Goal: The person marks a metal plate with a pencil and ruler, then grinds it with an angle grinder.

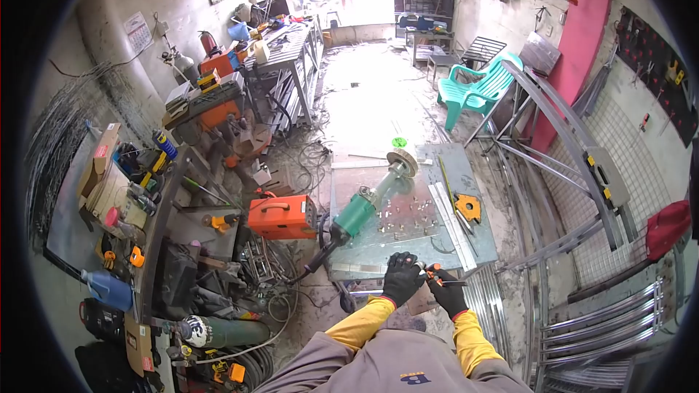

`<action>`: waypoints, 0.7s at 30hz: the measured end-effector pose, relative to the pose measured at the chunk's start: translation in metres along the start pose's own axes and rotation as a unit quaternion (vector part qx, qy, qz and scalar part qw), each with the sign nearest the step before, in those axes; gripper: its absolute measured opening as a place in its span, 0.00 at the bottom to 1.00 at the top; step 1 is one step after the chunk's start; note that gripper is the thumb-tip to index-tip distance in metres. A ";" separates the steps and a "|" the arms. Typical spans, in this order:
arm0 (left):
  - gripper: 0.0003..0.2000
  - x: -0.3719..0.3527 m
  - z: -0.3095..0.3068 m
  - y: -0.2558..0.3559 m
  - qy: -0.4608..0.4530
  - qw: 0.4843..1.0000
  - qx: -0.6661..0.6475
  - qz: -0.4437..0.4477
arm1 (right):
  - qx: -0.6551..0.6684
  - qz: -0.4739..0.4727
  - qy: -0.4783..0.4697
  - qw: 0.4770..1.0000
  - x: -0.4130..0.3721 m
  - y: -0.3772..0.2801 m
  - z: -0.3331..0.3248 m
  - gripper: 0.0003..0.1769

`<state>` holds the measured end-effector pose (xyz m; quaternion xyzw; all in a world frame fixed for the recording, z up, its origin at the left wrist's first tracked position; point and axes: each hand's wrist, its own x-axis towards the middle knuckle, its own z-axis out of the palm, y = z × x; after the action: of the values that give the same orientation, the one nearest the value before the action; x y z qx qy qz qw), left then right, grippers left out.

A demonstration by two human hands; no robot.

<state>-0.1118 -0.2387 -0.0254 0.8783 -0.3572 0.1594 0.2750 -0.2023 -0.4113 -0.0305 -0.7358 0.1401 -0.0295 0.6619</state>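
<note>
Both hands wear black gloves and meet at the near edge of a grey metal worktable [364, 247]. My left hand [403, 279] is curled, its fingertips close to a small pale piece beside the other hand; what it pinches is too small to make out. My right hand [447, 293] is closed around a small orange-and-black hand tool [435, 271]. Ahead lies a big green angle grinder [352, 216] with a round disc at its far end. Small metal pieces [397, 225] are scattered beside it. To the right are flat metal bars [451, 225], a tape-like yellow strip [445, 175] and an orange-yellow magnetic-square-shaped block [467, 208].
An orange welder-like box [282, 217] stands left of the table, with cables [309, 167] on the floor. A cluttered bench [171, 225] and a gas cylinder [226, 330] are further left. Curved metal frames [575, 145] and a green plastic chair [477, 87] stand on the right.
</note>
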 end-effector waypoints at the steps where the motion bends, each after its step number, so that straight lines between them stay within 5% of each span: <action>1: 0.20 0.001 -0.002 0.001 -0.001 1.000 0.001 0.000 | 0.001 0.001 0.000 1.000 0.000 0.000 0.000 0.18; 16: 0.14 0.008 -0.001 0.005 0.004 0.999 -0.031 -0.038 | -0.075 -0.075 0.029 0.994 0.004 -0.008 -0.007 0.21; 18: 0.13 0.007 0.003 0.004 0.024 0.998 -0.038 -0.037 | -0.182 -0.176 0.048 0.966 0.007 -0.010 -0.011 0.22; 21: 0.14 0.006 0.003 0.004 0.014 0.999 -0.034 -0.038 | -0.249 -0.132 0.028 0.959 0.008 -0.013 -0.014 0.21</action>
<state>-0.1102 -0.2461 -0.0235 0.8788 -0.3254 0.1487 0.3157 -0.1956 -0.4252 -0.0174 -0.8881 0.0634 -0.1014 0.4439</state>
